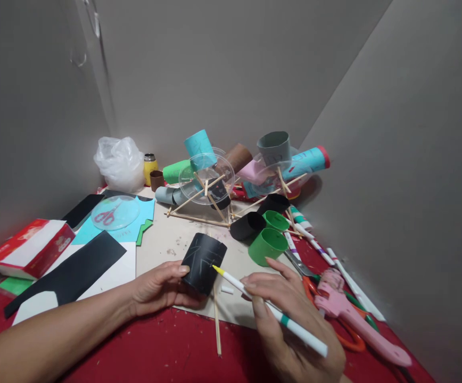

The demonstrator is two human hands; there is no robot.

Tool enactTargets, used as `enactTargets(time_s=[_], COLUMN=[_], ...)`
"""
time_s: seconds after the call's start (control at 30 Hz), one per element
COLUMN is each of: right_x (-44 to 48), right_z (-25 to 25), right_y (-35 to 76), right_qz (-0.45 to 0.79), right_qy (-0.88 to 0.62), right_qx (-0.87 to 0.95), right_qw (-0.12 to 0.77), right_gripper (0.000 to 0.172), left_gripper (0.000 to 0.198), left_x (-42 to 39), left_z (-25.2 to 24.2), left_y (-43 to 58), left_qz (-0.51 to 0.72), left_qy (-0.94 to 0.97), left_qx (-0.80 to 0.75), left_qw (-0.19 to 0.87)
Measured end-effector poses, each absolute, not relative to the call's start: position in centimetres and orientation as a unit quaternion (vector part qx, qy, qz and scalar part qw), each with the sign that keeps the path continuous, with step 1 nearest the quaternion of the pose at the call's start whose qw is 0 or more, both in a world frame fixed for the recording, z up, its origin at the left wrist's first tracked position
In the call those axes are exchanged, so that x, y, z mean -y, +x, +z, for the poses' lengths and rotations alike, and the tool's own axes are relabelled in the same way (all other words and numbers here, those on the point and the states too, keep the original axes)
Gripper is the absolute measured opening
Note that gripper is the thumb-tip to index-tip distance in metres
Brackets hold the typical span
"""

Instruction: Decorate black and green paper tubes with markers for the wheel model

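My left hand (163, 287) grips a black paper tube (202, 263) by its lower left side, thumb on the front. Thin pale lines mark the tube's face. Between the fingers of my right hand (290, 319) is a white marker (269, 307) with a yellow tip and a green band; its tip meets the tube's right side, or comes very close to it. Below the tube lie a small white cap (227, 290) and thin wooden sticks (217, 324). Just beyond my right hand stand green paper rings (268, 246) and a black ring (247, 226).
A wheel model of clear discs (207, 175), sticks and coloured paper tubes stands at the back. On the right lie a pink glue gun (354, 319), orange-handled scissors (348, 340) and markers. Black paper strips (79, 266), a red box (31, 247) and a plastic bag (119, 162) are on the left.
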State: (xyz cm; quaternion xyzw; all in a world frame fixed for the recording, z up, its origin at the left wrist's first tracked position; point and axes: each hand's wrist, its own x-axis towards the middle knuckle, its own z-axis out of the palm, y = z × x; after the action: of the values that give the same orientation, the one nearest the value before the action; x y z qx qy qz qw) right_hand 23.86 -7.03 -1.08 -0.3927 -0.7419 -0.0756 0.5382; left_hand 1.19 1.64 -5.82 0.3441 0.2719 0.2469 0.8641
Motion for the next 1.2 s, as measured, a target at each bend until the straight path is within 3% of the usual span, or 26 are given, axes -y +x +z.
enactTargets(time_s=[1.2], right_x=[7.04], right_z=[-1.21], right_y=[23.73], right_qz=[-0.070], right_qy=[-0.394], right_qx=[0.747], right_qw=[0.530], right_gripper=[0.022], left_gripper=[0.055], left_x=[-2.12], left_z=[-6.14], left_y=[1.19], left_qz=[0.231], left_qy=[0.295], left_qx=[-0.256], left_qw=[0.891])
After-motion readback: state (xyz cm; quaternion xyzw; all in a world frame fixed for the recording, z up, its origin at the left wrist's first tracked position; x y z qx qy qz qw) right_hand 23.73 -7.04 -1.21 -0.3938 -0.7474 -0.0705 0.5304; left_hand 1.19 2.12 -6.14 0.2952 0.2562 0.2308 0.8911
